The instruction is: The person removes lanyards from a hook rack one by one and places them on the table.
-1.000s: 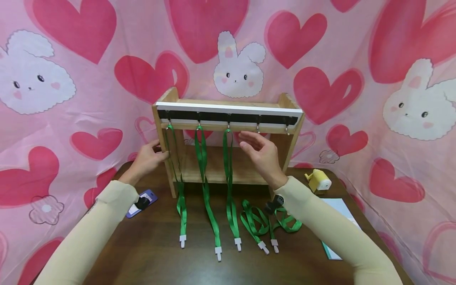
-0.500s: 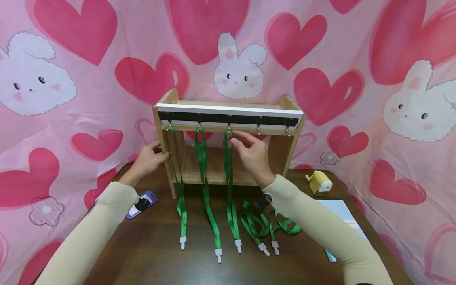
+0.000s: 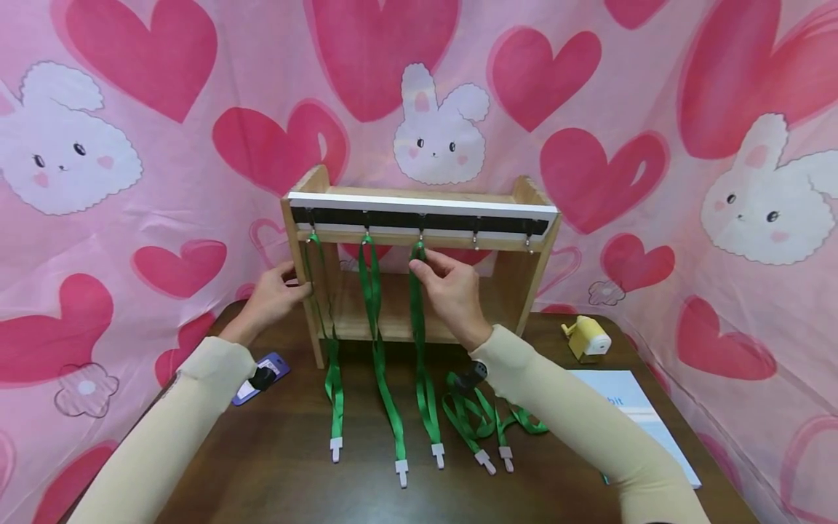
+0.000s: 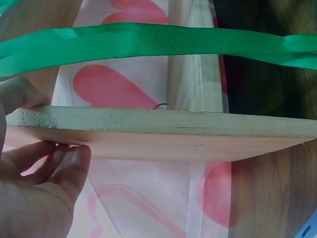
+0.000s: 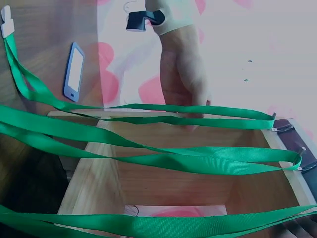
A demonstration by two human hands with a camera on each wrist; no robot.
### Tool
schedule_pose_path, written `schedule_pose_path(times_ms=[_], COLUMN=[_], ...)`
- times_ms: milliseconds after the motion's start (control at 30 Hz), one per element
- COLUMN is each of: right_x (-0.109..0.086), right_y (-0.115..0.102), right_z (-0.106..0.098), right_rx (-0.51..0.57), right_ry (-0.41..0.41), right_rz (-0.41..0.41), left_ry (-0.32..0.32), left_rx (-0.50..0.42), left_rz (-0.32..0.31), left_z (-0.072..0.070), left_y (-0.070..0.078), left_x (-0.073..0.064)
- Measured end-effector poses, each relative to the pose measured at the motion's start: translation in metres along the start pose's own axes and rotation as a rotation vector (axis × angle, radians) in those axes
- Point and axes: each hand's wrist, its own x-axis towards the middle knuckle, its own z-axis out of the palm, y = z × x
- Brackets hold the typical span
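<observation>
My left hand point(image 3: 270, 297) grips the left side panel point(image 4: 148, 121) of a small wooden shelf point(image 3: 393, 306), thumb on the inner side and fingers on the outer in the left wrist view. Three green lanyards hang from hooks on the shelf's black and white front rail point(image 3: 419, 201): a left one point(image 3: 335, 393), a second one point(image 3: 373, 291) and a third one point(image 3: 417, 313). Just below the third hook, my right hand point(image 3: 455, 291) pinches the third lanyard between thumb and fingers. In the right wrist view only dark fingertips point(image 5: 297, 230) show at the lower right corner.
Two hooks to the right bear nothing. Two more green lanyards point(image 3: 468, 418) with white clips lie on the dark table point(image 3: 314, 487), partly under the right forearm. A blue badge holder point(image 3: 271, 364) lies left, a yellow pencil sharpener point(image 3: 587, 338) and a white booklet point(image 3: 644, 415) right.
My right hand has moved left from beside the third hook to the third lanyard and now pinches its top, drawing its strands together. The left hand keeps its grip on the panel.
</observation>
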Motion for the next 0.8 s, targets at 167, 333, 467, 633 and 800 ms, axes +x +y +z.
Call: schedule_pose_path(times_ms=[167, 333, 467, 633, 800], right_x=[0.005, 0.0084, 0.0094, 0.0093, 0.0068], right_y=[-0.0028, -0.0034, -0.0029, -0.004, -0.0044], right_z=[0.0043, 0.0046, 0.0022, -0.0017, -0.0035], right_rx=[0.039, 0.098, 0.159, 0.199, 0.256], right_ry=[-0.006, -0.037, -0.065, -0.092, -0.117], right_rz=[-0.005, 0.046, 0.095, 0.101, 0.11], left_ry=[0.001, 0.002, 0.011, 0.012, 0.014], left_rx=[-0.001, 0.001, -0.012, -0.03, -0.009], left_rz=[-0.007, -0.013, 0.005, 0.021, 0.005], left_z=[0.0001, 0.0001, 0.0032, 0.005, 0.0016], left_y=[0.0002, -0.0001, 0.0002, 0.0007, -0.0004], left_x=[-0.0006, -0.0017, -0.001, 0.0, -0.0005])
